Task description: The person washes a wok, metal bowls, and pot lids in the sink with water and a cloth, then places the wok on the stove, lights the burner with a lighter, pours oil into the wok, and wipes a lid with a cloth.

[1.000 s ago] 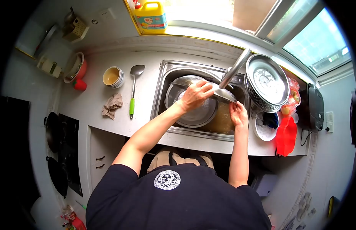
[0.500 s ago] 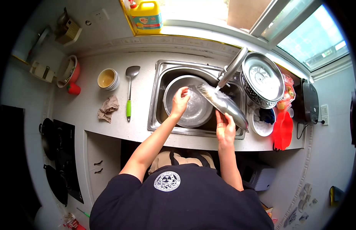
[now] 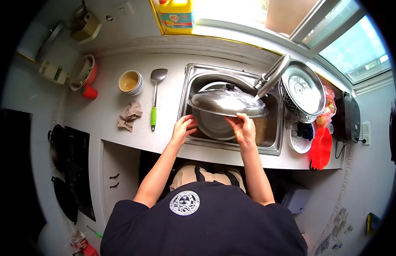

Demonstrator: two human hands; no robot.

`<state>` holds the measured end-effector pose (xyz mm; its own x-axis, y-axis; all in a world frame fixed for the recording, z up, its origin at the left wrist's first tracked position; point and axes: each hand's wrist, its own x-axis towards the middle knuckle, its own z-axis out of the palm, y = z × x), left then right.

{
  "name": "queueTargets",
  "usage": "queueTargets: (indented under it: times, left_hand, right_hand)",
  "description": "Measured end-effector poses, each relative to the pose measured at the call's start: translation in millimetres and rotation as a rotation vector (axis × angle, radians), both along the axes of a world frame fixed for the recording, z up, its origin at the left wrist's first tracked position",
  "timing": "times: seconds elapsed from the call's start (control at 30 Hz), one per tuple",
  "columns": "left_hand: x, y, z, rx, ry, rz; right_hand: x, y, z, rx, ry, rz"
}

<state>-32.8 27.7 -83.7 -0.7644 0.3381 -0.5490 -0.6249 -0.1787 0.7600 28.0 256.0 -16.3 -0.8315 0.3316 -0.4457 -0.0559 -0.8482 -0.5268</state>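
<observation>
A metal pot lid (image 3: 223, 102) with a black knob is tilted over the sink (image 3: 272, 145), under the faucet (image 3: 274, 77). Water runs onto its right part. My right hand (image 3: 245, 130) grips the lid's near rim between thumb and fingers. Close to the lid's left end, my left hand (image 3: 182, 129) is open with curved fingers; it appears apart from the rim. Below the lid, a round metal basin (image 3: 213, 128) sits in the sink, partly covered by it.
Left of the sink lie a green-handled spatula (image 3: 154, 98), stacked bowls (image 3: 130, 82) and a crumpled cloth (image 3: 130, 116). A steel colander (image 3: 302, 91), a white bowl (image 3: 299, 144) and a red tray (image 3: 320, 148) stand right. A yellow jug (image 3: 177, 17) stands on the sill.
The lid has swung from a steep slant to nearly level, its knob side now facing away from me. My left hand has moved from above the basin down toward the sink's near left edge.
</observation>
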Motion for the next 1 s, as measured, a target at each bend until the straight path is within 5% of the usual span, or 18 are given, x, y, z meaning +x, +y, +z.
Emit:
queueTargets:
  times: [0.2, 0.33, 0.4, 0.57, 0.7, 0.97, 1.0]
  left_hand:
    - [14.3, -26.0, 9.7, 0.105, -0.105, 0.042]
    - [6.8, -12.5, -3.3, 0.267, -0.207, 0.022]
    - [2.7, -0.3, -26.3, 0.325, -0.357, -0.051]
    - [-2.9, 46.7, -100.5, 0.281, -0.628, -0.01]
    - [-6.8, 75.7, -132.1, 0.245, -0.736, 0.144]
    - [-32.8, 47.2, -112.5, 0.156, -0.572, 0.302]
    - [-42.9, 46.6, -149.4, 0.526, -0.386, 0.329]
  right_hand:
    - [16.4, 53.9, -49.2, -0.106, 0.064, 0.093]
    - [46.0, 70.6, -47.7, 0.108, -0.047, 0.034]
    - [54.7, 76.2, -38.2, 0.192, 0.05, 0.176]
    - [48.4, 80.8, -23.9, 0.516, -0.185, 0.276]
    - [53.4, 99.0, -57.7, 0.592, -0.213, 0.404]
    - [70.7, 112.6, -110.8, 0.452, -0.349, 0.594]
    - [65.0, 111.4, -119.5, 0.37, -0.328, 0.629]
